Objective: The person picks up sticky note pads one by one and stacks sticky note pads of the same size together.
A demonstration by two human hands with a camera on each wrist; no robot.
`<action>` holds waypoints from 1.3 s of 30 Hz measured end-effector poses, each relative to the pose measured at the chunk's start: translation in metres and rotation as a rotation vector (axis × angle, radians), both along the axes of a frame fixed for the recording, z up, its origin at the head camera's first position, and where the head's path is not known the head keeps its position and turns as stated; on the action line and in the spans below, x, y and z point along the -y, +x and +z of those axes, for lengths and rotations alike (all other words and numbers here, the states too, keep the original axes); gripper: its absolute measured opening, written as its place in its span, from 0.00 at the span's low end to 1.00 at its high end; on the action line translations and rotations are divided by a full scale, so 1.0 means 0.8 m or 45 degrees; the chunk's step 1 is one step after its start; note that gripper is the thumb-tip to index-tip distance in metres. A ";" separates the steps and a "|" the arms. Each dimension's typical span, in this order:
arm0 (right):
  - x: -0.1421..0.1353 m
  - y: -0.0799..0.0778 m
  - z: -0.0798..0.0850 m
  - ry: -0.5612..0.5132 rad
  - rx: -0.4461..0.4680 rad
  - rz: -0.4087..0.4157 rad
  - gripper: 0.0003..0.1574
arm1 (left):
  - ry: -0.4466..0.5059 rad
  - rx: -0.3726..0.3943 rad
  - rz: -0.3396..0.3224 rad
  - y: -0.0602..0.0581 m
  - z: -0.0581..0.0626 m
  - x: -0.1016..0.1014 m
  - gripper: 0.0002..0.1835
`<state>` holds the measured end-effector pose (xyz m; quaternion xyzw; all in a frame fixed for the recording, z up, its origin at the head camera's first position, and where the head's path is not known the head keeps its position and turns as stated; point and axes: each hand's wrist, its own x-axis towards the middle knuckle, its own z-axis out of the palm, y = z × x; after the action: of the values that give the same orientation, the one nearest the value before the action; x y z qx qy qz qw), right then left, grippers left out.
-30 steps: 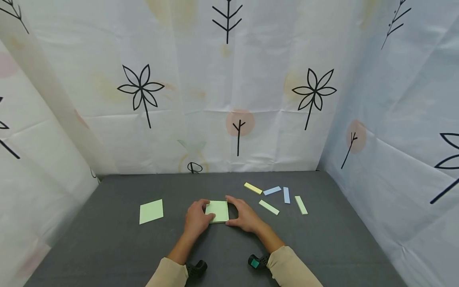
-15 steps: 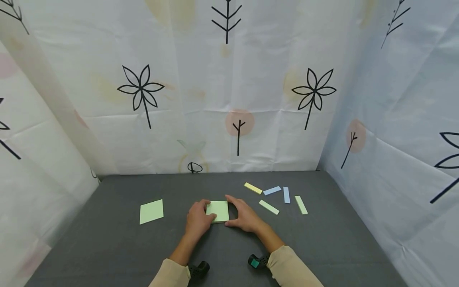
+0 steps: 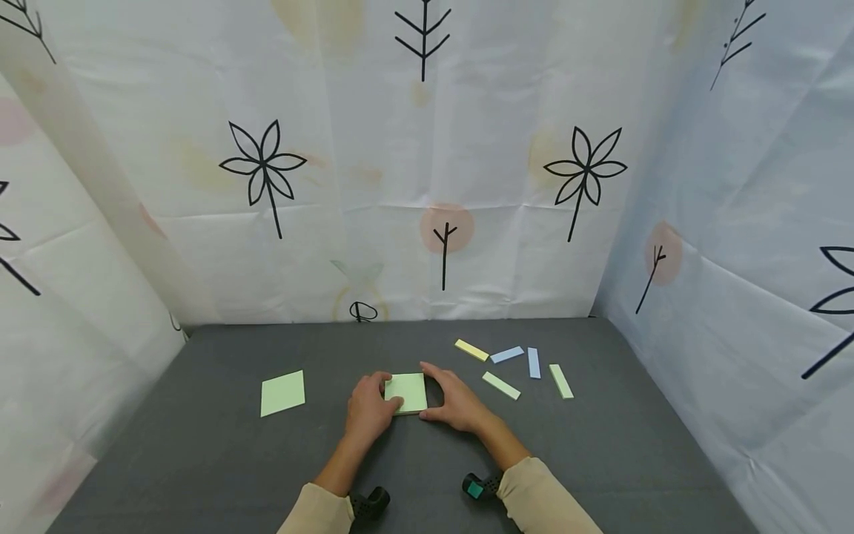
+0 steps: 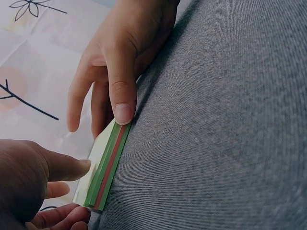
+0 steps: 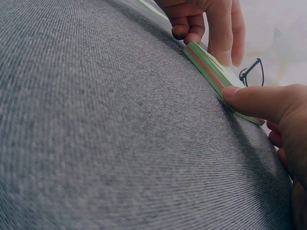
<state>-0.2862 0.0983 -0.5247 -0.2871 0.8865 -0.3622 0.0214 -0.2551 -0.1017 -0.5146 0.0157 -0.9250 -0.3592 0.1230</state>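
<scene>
A stack of pale green square sticky notes (image 3: pixel 410 389) lies on the dark grey cloth between my two hands. In the left wrist view its near side shows green layers with a reddish band (image 4: pixel 110 165) among them. My left hand (image 3: pixel 367 406) holds the stack at its left side, thumb over the top sheet and curled fingers at the edge. On the other side my right hand (image 3: pixel 457 400) spans the right end, thumb (image 5: pixel 235 96) pressed at the near edge and index finger at the far right corner. Its other fingers are partly hidden.
A single pale green square note (image 3: pixel 282 394) lies to the left. Right of the hands are scattered paper strips: a yellow strip (image 3: pixel 471 350), blue strips (image 3: pixel 507 354) and pale green strips (image 3: pixel 501 386). White cloth walls (image 3: pixel 500 259) with plant drawings enclose the table's back and sides.
My left hand and wrist have shifted very slightly to the right. My right hand stays in place at the stack, and the loose note and strips lie as before.
</scene>
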 end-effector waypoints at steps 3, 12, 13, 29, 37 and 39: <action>0.000 0.000 0.000 -0.011 0.001 0.005 0.54 | 0.006 0.002 -0.004 0.001 0.001 0.000 0.22; 0.000 -0.001 0.000 -0.002 -0.015 0.003 0.54 | 0.011 0.022 -0.012 0.004 0.000 0.001 0.22; -0.001 0.000 0.000 -0.005 -0.015 0.003 0.54 | 0.014 0.030 -0.008 0.004 0.001 0.001 0.23; 0.004 0.001 -0.003 0.006 -0.104 0.011 0.47 | 0.045 0.008 0.010 0.004 -0.007 0.003 0.22; 0.004 0.002 -0.003 -0.006 -0.102 0.013 0.48 | 0.100 -0.108 -0.085 0.002 -0.013 0.036 0.19; 0.004 0.002 -0.002 -0.009 -0.097 0.017 0.48 | 0.112 -0.157 -0.108 0.001 -0.011 0.050 0.18</action>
<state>-0.2845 0.0954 -0.5263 -0.3066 0.8835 -0.3539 -0.0109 -0.2545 -0.1418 -0.5237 -0.0402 -0.8989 -0.4046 0.1634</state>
